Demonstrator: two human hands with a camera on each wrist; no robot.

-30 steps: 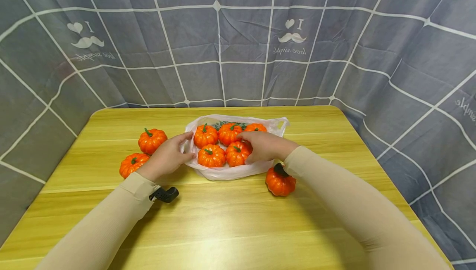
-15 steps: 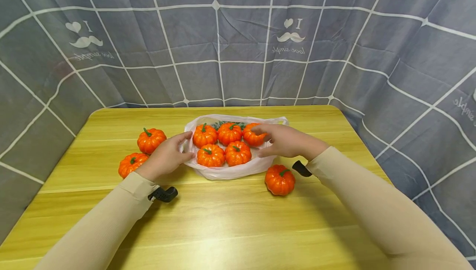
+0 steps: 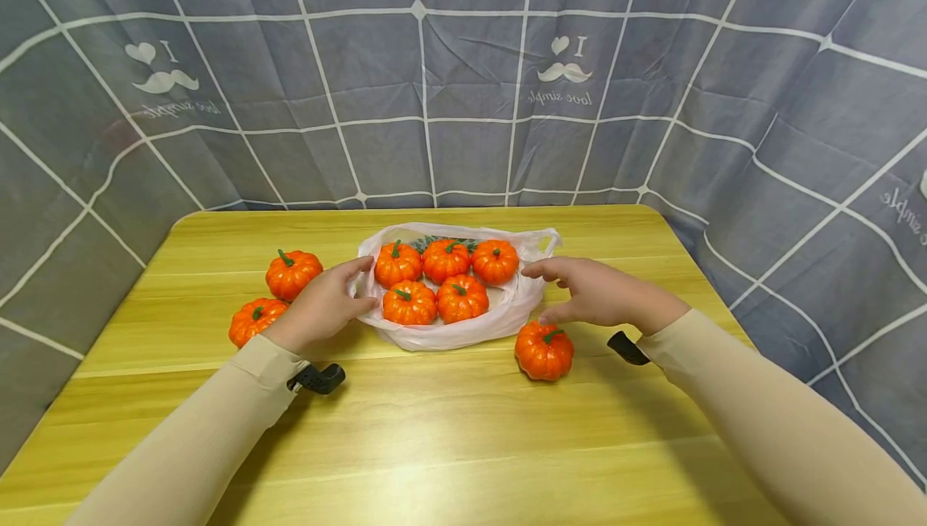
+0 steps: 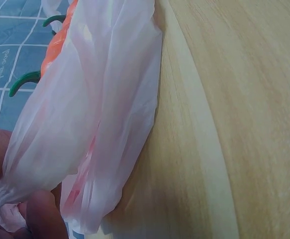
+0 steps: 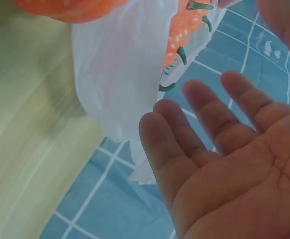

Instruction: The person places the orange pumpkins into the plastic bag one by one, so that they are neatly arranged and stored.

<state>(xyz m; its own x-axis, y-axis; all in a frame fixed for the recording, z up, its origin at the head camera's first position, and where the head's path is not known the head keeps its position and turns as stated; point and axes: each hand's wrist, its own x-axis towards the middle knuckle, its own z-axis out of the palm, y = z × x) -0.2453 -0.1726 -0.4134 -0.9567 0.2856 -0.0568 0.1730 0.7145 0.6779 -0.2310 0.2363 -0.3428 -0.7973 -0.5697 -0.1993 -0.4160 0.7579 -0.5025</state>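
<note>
A white plastic bag (image 3: 452, 338) lies spread on the table with its mouth up and several orange toy pumpkins (image 3: 463, 299) with green stems inside. My left hand (image 3: 327, 301) is at the bag's left side; in the left wrist view its thumb and fingers (image 4: 44, 214) pinch the bunched plastic. My right hand (image 3: 601, 289), empty with fingers spread, is beside the bag's right edge. A loose pumpkin (image 3: 545, 351) sits on the table just below the right thumb, near the bag's front right. The right wrist view shows that palm (image 5: 244, 184) turned toward the bag.
Two more pumpkins stand left of the left hand: a farther one (image 3: 293, 275) and a nearer one (image 3: 253, 320) partly behind the wrist. A grey curtain with white lines (image 3: 471, 76) encloses the wooden table (image 3: 434, 445) at the back and sides.
My right hand has let go of a pumpkin in the bag's front row and drawn back to the right, out over the bag's edge. The left hand stays at the bag.
</note>
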